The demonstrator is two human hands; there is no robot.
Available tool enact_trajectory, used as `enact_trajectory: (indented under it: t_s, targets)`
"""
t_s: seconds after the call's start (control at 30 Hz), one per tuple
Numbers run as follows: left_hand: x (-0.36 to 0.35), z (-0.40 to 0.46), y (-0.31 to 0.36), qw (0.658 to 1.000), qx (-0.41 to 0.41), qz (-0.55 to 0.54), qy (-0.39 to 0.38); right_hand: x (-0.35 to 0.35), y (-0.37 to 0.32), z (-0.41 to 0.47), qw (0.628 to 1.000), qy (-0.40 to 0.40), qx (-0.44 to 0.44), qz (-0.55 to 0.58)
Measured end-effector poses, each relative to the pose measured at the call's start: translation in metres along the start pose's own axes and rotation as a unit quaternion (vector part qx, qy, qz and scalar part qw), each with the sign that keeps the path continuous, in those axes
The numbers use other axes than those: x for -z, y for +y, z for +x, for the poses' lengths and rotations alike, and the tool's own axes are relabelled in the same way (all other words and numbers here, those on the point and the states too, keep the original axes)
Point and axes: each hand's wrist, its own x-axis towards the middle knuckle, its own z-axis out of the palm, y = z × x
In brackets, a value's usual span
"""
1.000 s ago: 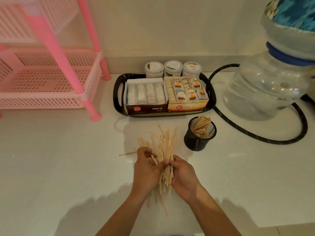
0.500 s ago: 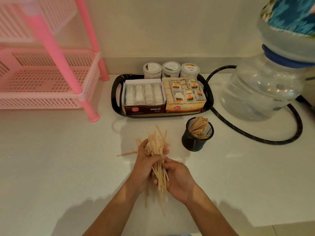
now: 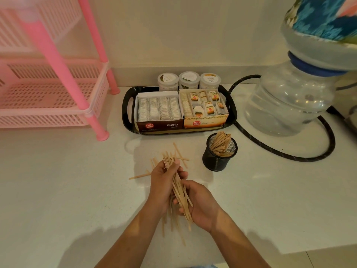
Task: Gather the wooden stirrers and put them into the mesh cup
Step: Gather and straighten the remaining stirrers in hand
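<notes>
A bundle of wooden stirrers (image 3: 178,187) is gripped between both hands above the white counter (image 3: 67,190). My left hand (image 3: 162,182) wraps the upper part of the bundle with the thumb over it. My right hand (image 3: 201,204) cups the lower ends from the right. Loose stirrers (image 3: 139,176) still lie on the counter to the left, beyond the hands and under the wrists. The black mesh cup (image 3: 217,161) stands to the upper right of the hands and holds several stirrers leaning to the right.
A black tray (image 3: 127,109) with two open tea boxes and three small jars sits behind the cup. A pink plastic rack (image 3: 58,105) stands at the left. A large water bottle (image 3: 286,105) and a black hose (image 3: 313,155) occupy the right.
The spread-out stirrers have been squeezed into a tighter bundle and lifted off the counter. The left hand has closed around the bundle's top and the right hand has slid under its lower end.
</notes>
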Motion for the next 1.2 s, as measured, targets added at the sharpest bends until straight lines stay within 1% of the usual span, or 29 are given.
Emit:
enact_trajectory:
  t_s: [0.07,0.17,0.3,0.47,0.57,0.63,0.73,0.8,0.9,0.97,1.07,1.13,1.2]
  targets:
    - [-0.001,-0.001,0.000,1.000,0.000,0.002,-0.004,0.001,0.000,0.000,1.000,-0.002,0.008,0.003]
    - [-0.002,-0.001,0.000,1.000,-0.008,0.003,-0.013,0.001,0.001,-0.001,0.999,-0.020,0.037,-0.026]
    - [-0.004,-0.006,-0.001,0.998,-0.033,0.048,-0.025,0.000,-0.001,-0.002,0.995,-0.044,0.048,-0.072]
    - [0.000,-0.011,-0.002,0.994,-0.002,0.094,-0.063,0.002,-0.002,0.000,0.995,-0.042,0.051,-0.070]
    - [0.001,-0.012,0.002,0.990,-0.015,0.111,-0.081,0.004,-0.001,0.002,0.995,-0.041,0.050,-0.075]
    - [0.003,-0.014,0.002,0.990,-0.019,0.105,-0.088,0.006,-0.001,0.002,0.994,-0.055,0.051,-0.076]
    - [0.007,-0.015,-0.001,0.993,-0.019,0.102,-0.062,0.011,0.001,0.003,0.995,-0.067,0.048,-0.054]
    - [0.010,-0.015,-0.003,0.988,-0.061,0.138,-0.034,0.016,0.003,0.003,0.997,-0.055,0.044,-0.037]
    - [0.013,-0.018,-0.001,0.976,-0.125,0.179,-0.012,0.020,0.003,0.004,0.998,-0.029,0.048,0.000]
    - [0.016,-0.021,0.003,0.955,-0.163,0.246,-0.013,0.021,0.001,0.007,0.998,-0.001,0.061,0.033]
    - [0.017,-0.031,0.009,0.890,-0.225,0.394,-0.036,0.022,-0.002,0.013,0.992,0.052,0.092,0.075]
    - [0.014,-0.041,0.012,0.836,-0.225,0.497,-0.060,0.021,-0.004,0.018,0.987,0.077,0.105,0.096]
    - [0.011,-0.048,0.011,0.769,-0.212,0.599,-0.069,0.018,-0.005,0.022,0.983,0.095,0.111,0.113]
